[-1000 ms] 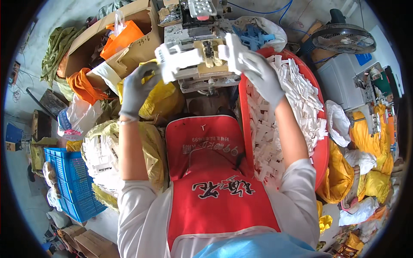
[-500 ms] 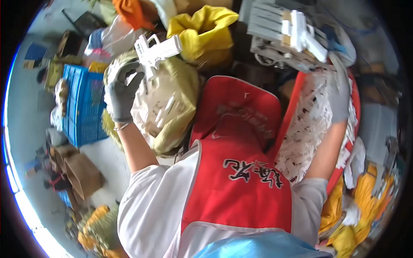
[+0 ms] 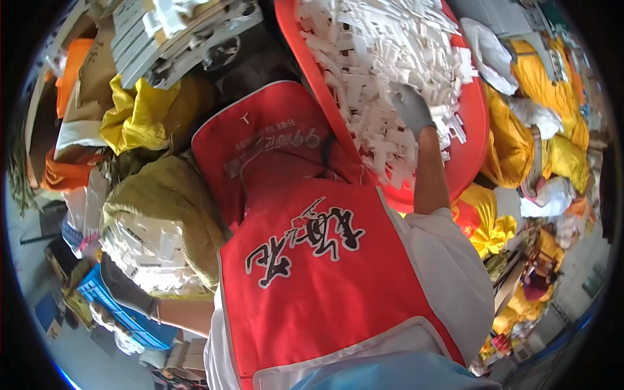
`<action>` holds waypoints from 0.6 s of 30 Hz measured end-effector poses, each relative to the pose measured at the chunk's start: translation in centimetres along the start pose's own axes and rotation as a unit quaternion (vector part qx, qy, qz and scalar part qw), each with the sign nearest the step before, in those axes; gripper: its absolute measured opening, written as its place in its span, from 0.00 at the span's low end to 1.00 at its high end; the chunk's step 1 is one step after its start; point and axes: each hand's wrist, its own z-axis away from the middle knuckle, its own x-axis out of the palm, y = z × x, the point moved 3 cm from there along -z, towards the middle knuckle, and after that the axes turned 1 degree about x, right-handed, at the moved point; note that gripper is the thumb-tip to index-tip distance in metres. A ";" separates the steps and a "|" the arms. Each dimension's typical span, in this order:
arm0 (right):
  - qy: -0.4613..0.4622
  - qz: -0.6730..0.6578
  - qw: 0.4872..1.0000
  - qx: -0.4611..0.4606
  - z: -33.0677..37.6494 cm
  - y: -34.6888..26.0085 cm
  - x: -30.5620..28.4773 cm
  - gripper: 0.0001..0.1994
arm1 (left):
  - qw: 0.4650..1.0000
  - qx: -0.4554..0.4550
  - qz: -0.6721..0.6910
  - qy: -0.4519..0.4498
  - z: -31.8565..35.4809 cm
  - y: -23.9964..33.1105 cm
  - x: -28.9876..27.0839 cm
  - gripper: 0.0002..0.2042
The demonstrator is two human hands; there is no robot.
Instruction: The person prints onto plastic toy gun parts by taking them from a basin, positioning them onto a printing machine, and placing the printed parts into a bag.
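Note:
My left hand [image 3: 127,291], in a dark grey glove, lies at the lower edge of an olive-yellow sack [image 3: 179,201] whose open mouth shows white plastic pieces [image 3: 146,250]. I cannot see its fingers well enough to tell their grip. In a light grey glove, my right hand [image 3: 411,107] reaches into a big red basin [image 3: 474,153] heaped with white plastic parts [image 3: 383,52]. Its fingertips are buried among them. A red apron [image 3: 312,260] covers my front between the two arms.
A stack of white frames on a machine [image 3: 175,32] sits at the top left, beside yellow [image 3: 140,117] and orange [image 3: 71,175] bags. A blue crate [image 3: 133,322] stands below the sack. Yellow bags and white cloths [image 3: 552,97] pile up on the right.
My head has turned right. The left hand dropped from holding a white part up high down to the sack's edge. The right hand moved into the basin's pile.

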 end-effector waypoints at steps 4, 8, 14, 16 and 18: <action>-0.208 0.206 0.954 0.063 2.5 3.0 4.5 0.23 | 0.999 0.024 0.016 -0.023 -2.2 3.4 2.7 0.13; -0.156 0.160 0.960 0.167 3.6 5.2 7.5 0.28 | 0.999 0.031 0.016 -0.034 -2.9 5.1 3.5 0.13; -0.059 0.129 0.956 0.256 1.2 7.2 8.9 0.33 | 0.998 0.041 0.018 -0.049 -3.7 6.4 4.5 0.12; -0.139 0.086 0.964 0.207 0.4 7.1 7.7 0.30 | 0.998 0.046 0.020 -0.048 -3.9 6.7 4.5 0.12; -0.098 0.002 0.986 0.136 -0.4 7.6 6.8 0.27 | 0.997 0.055 0.031 -0.042 -4.2 6.8 4.3 0.12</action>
